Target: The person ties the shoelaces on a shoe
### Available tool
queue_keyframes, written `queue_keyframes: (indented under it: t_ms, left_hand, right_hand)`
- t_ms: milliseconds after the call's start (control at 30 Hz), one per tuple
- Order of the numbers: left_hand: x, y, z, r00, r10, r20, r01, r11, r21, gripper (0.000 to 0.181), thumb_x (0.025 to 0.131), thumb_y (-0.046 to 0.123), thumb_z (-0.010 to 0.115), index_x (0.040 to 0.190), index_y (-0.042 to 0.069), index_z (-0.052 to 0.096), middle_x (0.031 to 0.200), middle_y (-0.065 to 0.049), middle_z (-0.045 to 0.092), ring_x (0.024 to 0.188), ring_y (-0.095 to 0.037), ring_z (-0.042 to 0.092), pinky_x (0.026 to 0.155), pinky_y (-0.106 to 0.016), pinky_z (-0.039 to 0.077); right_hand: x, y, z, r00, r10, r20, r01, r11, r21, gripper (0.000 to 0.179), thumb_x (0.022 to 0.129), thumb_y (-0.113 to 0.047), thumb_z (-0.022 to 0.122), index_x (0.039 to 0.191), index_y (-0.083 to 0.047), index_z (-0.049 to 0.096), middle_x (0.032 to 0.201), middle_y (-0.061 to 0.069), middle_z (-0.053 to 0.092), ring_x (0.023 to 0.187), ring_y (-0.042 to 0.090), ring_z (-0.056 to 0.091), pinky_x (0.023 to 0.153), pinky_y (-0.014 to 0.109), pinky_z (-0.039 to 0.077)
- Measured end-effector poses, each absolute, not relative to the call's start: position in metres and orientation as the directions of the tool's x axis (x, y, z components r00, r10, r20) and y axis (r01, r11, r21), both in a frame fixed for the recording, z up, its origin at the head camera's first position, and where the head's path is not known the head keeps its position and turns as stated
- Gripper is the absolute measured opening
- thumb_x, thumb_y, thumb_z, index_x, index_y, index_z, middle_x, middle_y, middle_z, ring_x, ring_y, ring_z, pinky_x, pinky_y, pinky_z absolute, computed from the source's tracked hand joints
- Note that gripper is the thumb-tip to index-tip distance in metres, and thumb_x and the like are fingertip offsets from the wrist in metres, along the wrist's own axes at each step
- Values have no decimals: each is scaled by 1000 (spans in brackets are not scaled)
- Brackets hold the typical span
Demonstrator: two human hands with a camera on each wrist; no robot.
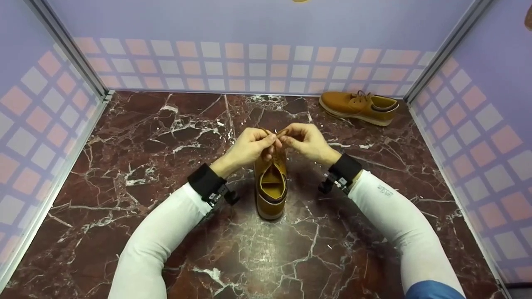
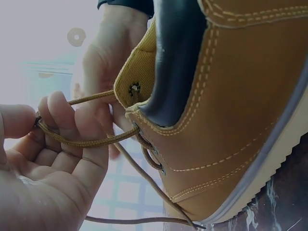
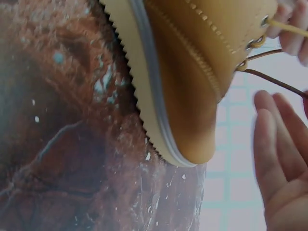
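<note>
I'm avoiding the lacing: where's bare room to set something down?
Bare marbled surface lies between left wall and left sleeve, and between that and the right sleeve, behind the near leather shoe. It's crowded where left hand and right hand hold its laces; the far shoe occupies back right.

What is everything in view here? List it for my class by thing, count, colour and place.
Low leather-look lace-up shoe: 1, tan, mid-surface, heel towards the person
Round cord lace: 1, brown, on that shoe, held by both hands
Matching second shoe: 1, tan, back right, toe leftward
Glossy marble-patterned surface: 1, dark red-brown with white veins, under both shoes
Flat wall panels printed with squares: 3, lavender, pink and white, left, back and right
Straight metal-look posts: 2, grey, back corners
Fabric-look wrist bands with small devices: 2, black, one per wrist
Cloth sleeves: 2, white, on the arms
Blue cloth: 1, blue, right arm
Left hand: 1, bare, at the lace
Right hand: 1, bare, at the lace
</note>
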State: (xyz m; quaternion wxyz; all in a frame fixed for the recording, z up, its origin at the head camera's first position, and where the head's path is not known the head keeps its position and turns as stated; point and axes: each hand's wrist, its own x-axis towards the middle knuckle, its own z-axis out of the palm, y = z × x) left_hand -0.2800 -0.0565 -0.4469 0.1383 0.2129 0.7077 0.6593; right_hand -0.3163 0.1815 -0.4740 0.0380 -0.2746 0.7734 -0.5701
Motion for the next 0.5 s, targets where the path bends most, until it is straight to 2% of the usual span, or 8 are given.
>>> queue_keyframes:
  t_ms: [167,333,500]
  left_hand:
    - [-282,-56,-448,-899,438,31,51,34,998,34,117,10,56,111,-17,75,71,5,68,57,-6,63,58,-19,59]
    - [-283,-55,-448,-909,416,18,42,47,998,34,117,11,56,111,-17,75,71,5,68,57,-6,64,58,-20,59]
    - [-282,-53,-448,-906,422,19,44,50,998,35,117,11,56,113,-19,74,71,5,67,57,-5,64,58,-20,60]
  right_hand:
    - [-304,188,-468,-864,-382,327,-383,80,-920,13,106,4,69,111,16,70,103,23,85,72,13,82,62,29,68]
    - [-292,193,-459,-879,-304,368,-385,-4,-923,7,109,1,67,106,3,72,93,11,86,62,15,78,55,31,64]
    - [-279,193,-445,-897,-269,350,-338,-92,-937,12,111,-2,64,103,-7,71,84,7,83,55,16,73,51,30,61]
